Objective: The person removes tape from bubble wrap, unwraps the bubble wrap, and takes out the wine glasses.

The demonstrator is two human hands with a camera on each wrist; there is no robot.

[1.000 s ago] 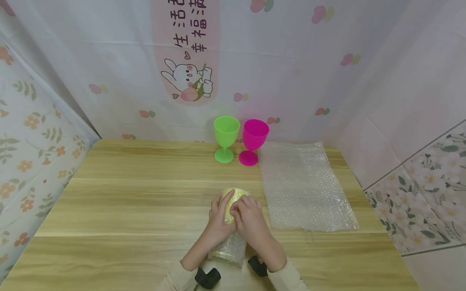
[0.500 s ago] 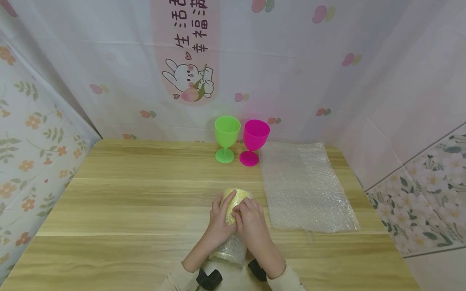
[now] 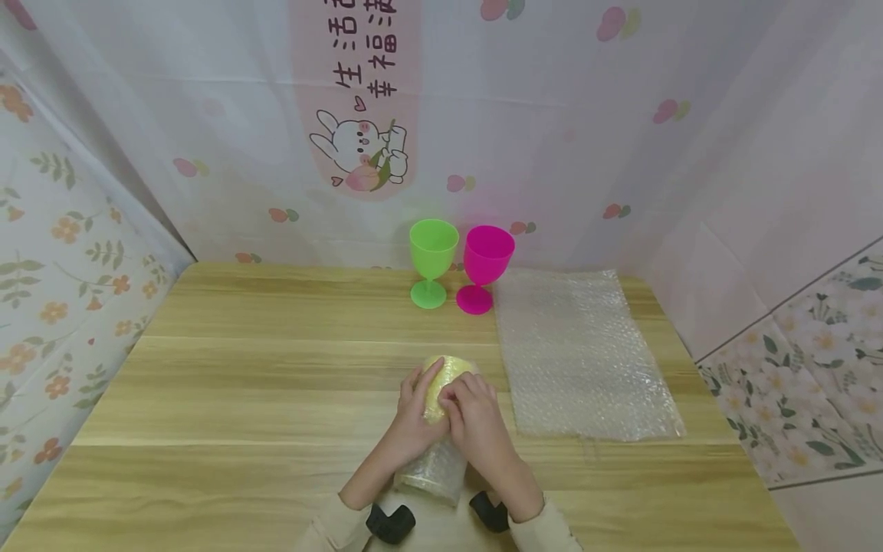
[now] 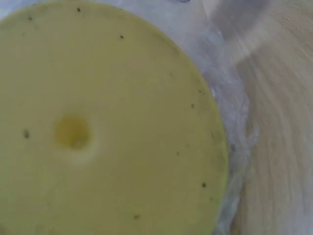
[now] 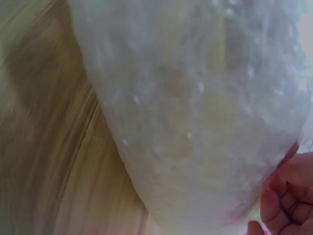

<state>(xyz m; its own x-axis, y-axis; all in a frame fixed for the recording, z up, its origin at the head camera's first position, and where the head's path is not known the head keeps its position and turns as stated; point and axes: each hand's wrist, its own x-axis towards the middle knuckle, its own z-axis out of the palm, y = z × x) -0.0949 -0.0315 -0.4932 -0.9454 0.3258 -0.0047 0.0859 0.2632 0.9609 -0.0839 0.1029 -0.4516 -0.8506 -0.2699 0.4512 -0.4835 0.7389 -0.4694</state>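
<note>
A yellow goblet (image 3: 450, 371) lies wrapped in a sleeve of bubble wrap (image 3: 436, 477) near the front of the table, its bowl end pointing away. My left hand (image 3: 412, 420) holds the roll from the left, fingers and thumb spread round the yellow end. From the right, my right hand (image 3: 477, 418) pinches at the wrap on top, thumb and fingertips together. The left wrist view is filled by the goblet's round yellow base (image 4: 142, 112), dimpled in the middle, with clear wrap around its edge. In the right wrist view, curled fingers (image 5: 288, 200) meet the wrap's side.
Upright at the back of the table (image 3: 276, 353) stand a green goblet (image 3: 433, 249) and a magenta goblet (image 3: 488, 257), side by side. A flat sheet of bubble wrap (image 3: 586, 360) lies to their right. Patterned curtains (image 3: 552, 115) hang behind the table. Black wrist mounts (image 3: 391, 524) sit below the hands.
Both hands keep almost the same hold on the wrapped goblet. The head view has shifted very slightly; the other goblets and the flat sheet stay put.
</note>
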